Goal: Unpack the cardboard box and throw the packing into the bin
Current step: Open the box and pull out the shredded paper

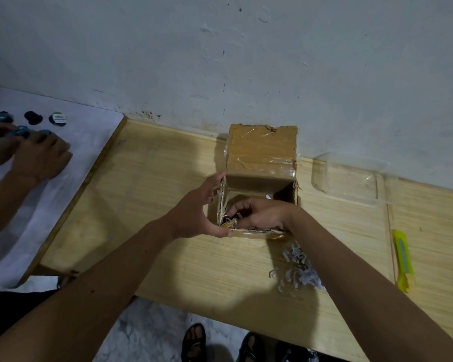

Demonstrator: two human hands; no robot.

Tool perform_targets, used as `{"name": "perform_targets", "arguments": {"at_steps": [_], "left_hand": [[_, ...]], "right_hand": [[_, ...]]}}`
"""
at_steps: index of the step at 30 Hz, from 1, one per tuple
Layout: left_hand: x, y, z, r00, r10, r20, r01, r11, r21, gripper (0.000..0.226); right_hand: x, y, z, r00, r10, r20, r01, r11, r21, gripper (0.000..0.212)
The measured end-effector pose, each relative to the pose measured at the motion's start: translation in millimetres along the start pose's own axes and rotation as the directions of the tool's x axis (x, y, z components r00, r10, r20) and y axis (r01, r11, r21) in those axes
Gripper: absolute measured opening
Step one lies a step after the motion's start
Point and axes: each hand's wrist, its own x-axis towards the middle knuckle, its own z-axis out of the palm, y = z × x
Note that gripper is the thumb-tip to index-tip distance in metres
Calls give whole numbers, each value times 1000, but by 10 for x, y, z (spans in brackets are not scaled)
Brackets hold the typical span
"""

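Both grips work at the cardboard box (262, 163) in the middle of the frame. Left hand (198, 207) is spread wide against the box's left wall, thumb hooked at the near left corner and fingertips reaching up to the top of that wall; it braces the box rather than closing round it. Right hand (259, 211) is sunk inside the opening with its fingers curled toward the left, down among the paper shreds (229, 220) at the bottom; whether it has pinched any of them I cannot tell.

The box stands on the pale wooden worktop (168, 194), close to the white wall (246, 61) behind it. Its mouth points upward, and its taped lid flap stands upright at the far side, leaning against the wall, so the long axis runs from the near edge toward the top of the frame. The cut edges of the walls are ragged.

A loose heap of shredded paper (298, 267) lies on the worktop just below and right of the box, partly under the right forearm. A yellow utility knife (403, 259) lies at the right edge, lengthwise top to bottom. A clear plastic container (351, 178) sits right of the box.

At the upper left, another person's hand (41, 158) rests on a white sheet (71, 184) beside small dark round capsules (58, 118).
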Motion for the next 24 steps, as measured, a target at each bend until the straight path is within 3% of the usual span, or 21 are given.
{"name": "perform_targets", "arguments": {"at_steps": [4,18,24], "left_hand": [[2,3,-2,1000,0,6,0,1000,-12,137],[-2,6,-23,998,59,19,-60,998,13,135],[36,24,-77,999,44,10,-43,999,-13,132]], "right_hand": [[32,-7,47,998,-69,-15,69,998,1,23],[-213,-54,-165,997,-42,-59,46,997,68,13],[-392,-141,-314,983,-44,-177,63,992,107,15]]}}
